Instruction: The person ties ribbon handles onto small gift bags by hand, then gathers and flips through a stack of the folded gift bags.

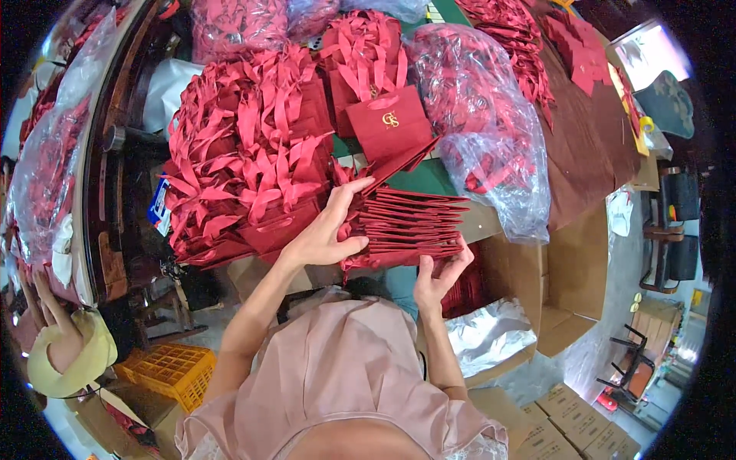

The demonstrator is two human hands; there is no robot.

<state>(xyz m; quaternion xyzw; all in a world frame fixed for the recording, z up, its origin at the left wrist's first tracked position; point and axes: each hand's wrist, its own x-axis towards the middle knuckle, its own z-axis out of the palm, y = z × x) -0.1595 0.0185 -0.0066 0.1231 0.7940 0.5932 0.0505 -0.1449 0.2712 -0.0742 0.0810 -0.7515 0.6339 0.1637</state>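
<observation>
1. Brown cloth covers the right part of the worktable [586,146], with green surface showing near the middle.
2. At its near side, between the two hands, is a stack of flat red bags [414,226], its layered edges fanned slightly and the uppermost pieces tilted up.
3. The left hand [333,228] grips the stack's left end, thumb set well apart from the fingers.
4. The right hand [442,277] pinches the near right corner between thumb and fingers.
5. Just beyond stands a red bag with a gold emblem [389,129].
6. Left of the stack spreads a heap of ribboned red bags [249,146]; to the right lies a filled clear plastic sack [491,107].
7. Below the table are an open cardboard box [512,276] and a yellow crate [170,372].
8. Far left shows another person's yellow sleeve [84,349].
</observation>
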